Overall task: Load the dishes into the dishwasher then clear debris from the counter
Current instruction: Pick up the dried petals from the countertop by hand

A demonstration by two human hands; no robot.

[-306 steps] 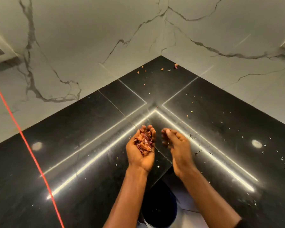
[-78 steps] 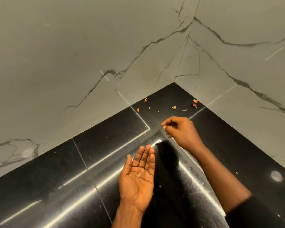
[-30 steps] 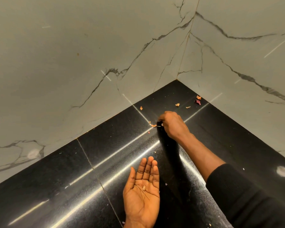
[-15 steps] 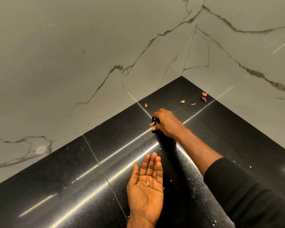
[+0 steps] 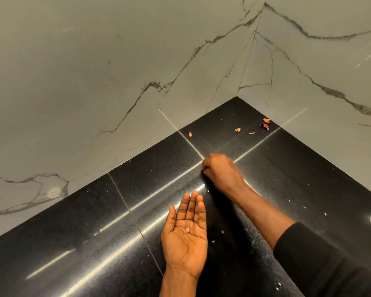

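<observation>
Peel flakes (image 5: pixel 238 129): 5 on the counter (image 5: pixel 73 243) beyond the grip of the right hand (image 5: pixel 221 172), 4 orange, 1 reddish; 1 more on the left hand (image 5: pixel 185 239), nearer than that grip. Hands: 2. Marbled wall panels (image 5: pixel 94 61): 2. Pale specks (image 5: pixel 222 231): uncounted.

Left hand (image 5: pixel 185 236) bears a scrap (image 5: pixel 187 230); right hand (image 5: pixel 221 172) curls on counter (image 5: pixel 94 243).

The left hand (image 5: pixel 185 236) is lying palm-up, fingers straight and together, pointing toward the counter corner (image 5: pixel 237 105) but well short of it. The right hand (image 5: pixel 221 172) is sitting nearer that corner, just beyond the left fingertips, knuckles up and fingers curling under. Whether they are pinching anything is hidden. The right forearm is angling in from the right.
</observation>
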